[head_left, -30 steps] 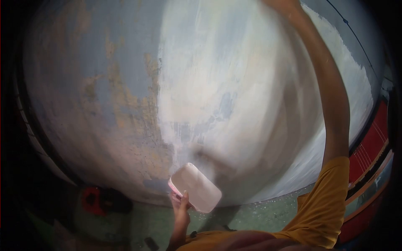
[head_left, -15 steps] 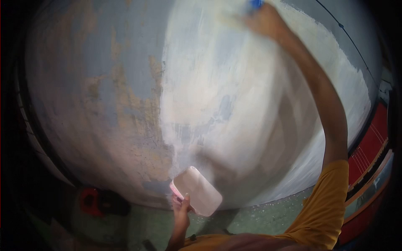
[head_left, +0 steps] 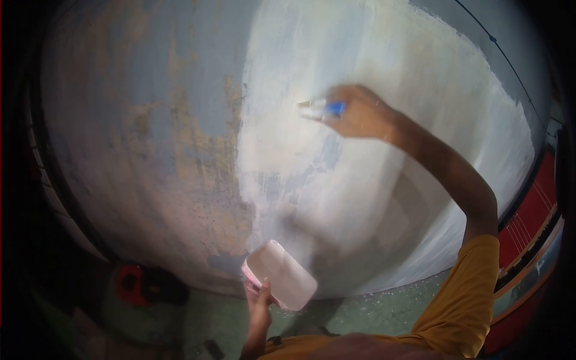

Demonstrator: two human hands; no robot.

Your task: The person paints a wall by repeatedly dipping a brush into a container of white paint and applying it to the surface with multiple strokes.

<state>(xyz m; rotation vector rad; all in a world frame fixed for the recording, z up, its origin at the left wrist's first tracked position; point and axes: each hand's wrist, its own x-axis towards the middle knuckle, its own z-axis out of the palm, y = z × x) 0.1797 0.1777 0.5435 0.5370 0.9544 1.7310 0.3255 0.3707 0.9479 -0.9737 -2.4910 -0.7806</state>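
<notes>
My right hand [head_left: 363, 114] is wrapped round a paintbrush [head_left: 318, 109] with a blue handle part and whitish bristles that point left at the wall. It sits in front of the white-painted stretch of the wall [head_left: 282, 138], slightly blurred by motion. Lower down, my left hand [head_left: 259, 300] grips a shallow rectangular tub [head_left: 282, 273] by its left side, thumb over the rim. The tub is tilted, coated white inside, with a pink outer side. Left of the white paint, the wall shows patchy grey and tan.
Green floor [head_left: 384, 306] with white specks runs along the wall's foot. A red and black object [head_left: 135, 285] lies at the lower left. Red panels [head_left: 531, 207] stand at the right, and a dark cable [head_left: 493, 39] hangs across the upper right wall.
My right hand has come down and a little left with the paintbrush, from high on the wall to mid-height. My left hand and the tub have stayed nearly in place.
</notes>
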